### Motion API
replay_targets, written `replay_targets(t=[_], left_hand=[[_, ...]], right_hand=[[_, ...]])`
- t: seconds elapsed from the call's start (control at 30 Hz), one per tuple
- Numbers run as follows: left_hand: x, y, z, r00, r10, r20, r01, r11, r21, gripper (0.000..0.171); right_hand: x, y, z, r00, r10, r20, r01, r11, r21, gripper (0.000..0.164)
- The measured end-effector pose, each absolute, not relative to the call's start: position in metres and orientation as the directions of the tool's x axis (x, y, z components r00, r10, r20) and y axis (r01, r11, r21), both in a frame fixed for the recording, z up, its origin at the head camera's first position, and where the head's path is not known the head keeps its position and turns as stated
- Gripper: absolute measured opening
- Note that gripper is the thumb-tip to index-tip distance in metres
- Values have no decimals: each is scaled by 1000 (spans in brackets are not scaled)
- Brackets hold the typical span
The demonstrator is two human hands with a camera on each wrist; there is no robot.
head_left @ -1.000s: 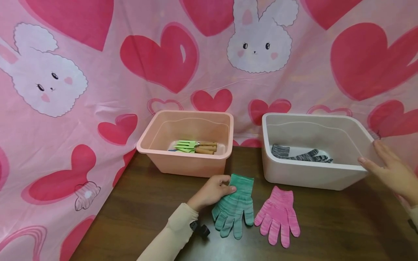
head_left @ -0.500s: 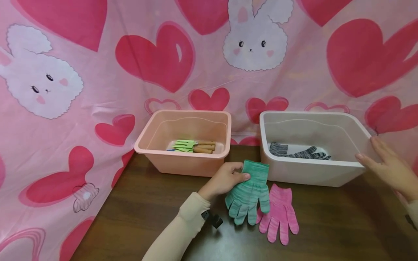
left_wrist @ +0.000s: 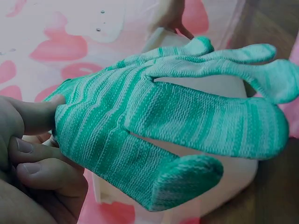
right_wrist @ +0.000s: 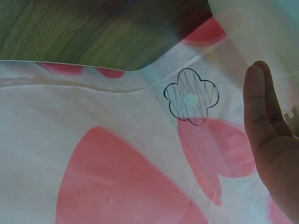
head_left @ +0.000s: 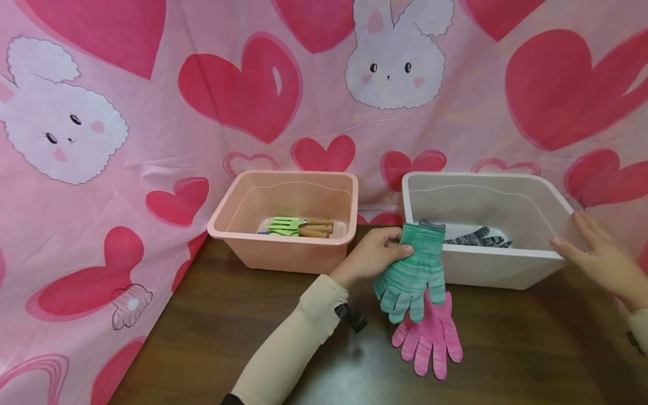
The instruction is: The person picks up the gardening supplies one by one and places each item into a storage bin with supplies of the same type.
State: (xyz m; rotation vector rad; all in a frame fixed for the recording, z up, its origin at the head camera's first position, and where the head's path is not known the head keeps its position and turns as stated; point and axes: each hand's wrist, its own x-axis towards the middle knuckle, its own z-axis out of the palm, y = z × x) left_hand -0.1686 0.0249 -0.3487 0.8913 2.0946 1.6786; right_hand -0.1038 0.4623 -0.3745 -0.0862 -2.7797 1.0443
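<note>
My left hand (head_left: 373, 256) pinches a green striped glove (head_left: 417, 264) by its cuff edge, between thumb and fingers. The glove hangs fingers down in front of the white bin (head_left: 486, 267) and overlaps its front left corner in the head view. Close up in the left wrist view, the green glove (left_wrist: 154, 102) spreads away from the fingertips. Below it on the table lies a pink glove (head_left: 432, 340), partly covered in the head view. My right hand (head_left: 607, 259) rests at the white bin's right rim with its fingers straight. Grey-black gloves (head_left: 478, 238) lie inside that bin.
On the left stands a peach bin (head_left: 283, 253) holding green garden forks (head_left: 286, 224) and other wooden-handled tools. Both bins stand on a dark wooden table (head_left: 217, 326). A pink cloth (head_left: 324, 84) printed with hearts and rabbits hangs behind and to the left.
My left hand has lifted the green glove from the table and carried it right and up, over the pink glove, to the white bin's front. The right hand stays at the rim.
</note>
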Motion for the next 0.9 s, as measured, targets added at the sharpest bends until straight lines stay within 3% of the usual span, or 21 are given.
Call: replay_targets(t=[0.17,0.27,0.63,0.9], left_hand=[[-182,44,-341,-792,579,193,346,165,924,8],[-188,54,-339,-829,519,208,372,234,898,15],[-204,72,-328,-882,427,198,333,269,904,15],[-220,82,-326,-903,398,161,258,202,945,13]], right_hand=[[-103,463,-376,-984,115,134,2,766,-643,89],[-103,463,-375,-984,111,139,-3,772,-635,89],[-104,463,-372,-986,111,128,4,771,-637,89],[-107,464,-370,-985,87,148,-15,816,-578,89]])
